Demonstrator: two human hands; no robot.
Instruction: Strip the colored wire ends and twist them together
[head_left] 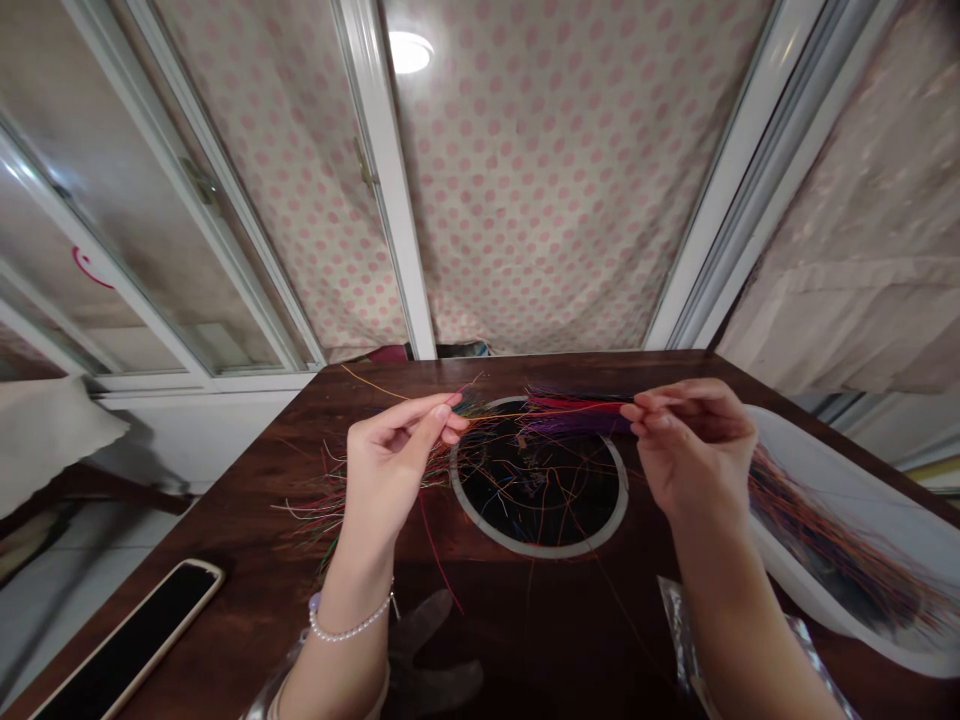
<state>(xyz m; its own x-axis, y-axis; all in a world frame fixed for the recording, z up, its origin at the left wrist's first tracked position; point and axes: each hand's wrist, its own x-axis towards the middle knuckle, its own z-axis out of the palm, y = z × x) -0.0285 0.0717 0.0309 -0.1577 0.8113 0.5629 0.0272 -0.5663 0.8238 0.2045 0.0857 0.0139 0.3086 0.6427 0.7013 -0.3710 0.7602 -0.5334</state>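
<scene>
My left hand [405, 455] pinches thin orange and red strands between thumb and fingertips, their loose ends poking out past the fingers. An orange strand [555, 411] runs across to my right hand [694, 440], whose thumb and fingers are pressed together on it. Beneath the stretched strand lies a round black disc with a pale rim [536, 550], scattered with loose coloured strands. A red and purple bundle [577, 413] lies behind the disc, its right end partly hidden near my right hand. More mixed strands [315, 510] spread out left of the disc, partly behind my left wrist.
A white tray [802, 590] holding many orange and dark strands stands at the right of the dark wooden table [262, 430]. At the front left lies a phone [135, 640]. Clear plastic [679, 620] is near my right forearm. Curtained windows rise behind the table.
</scene>
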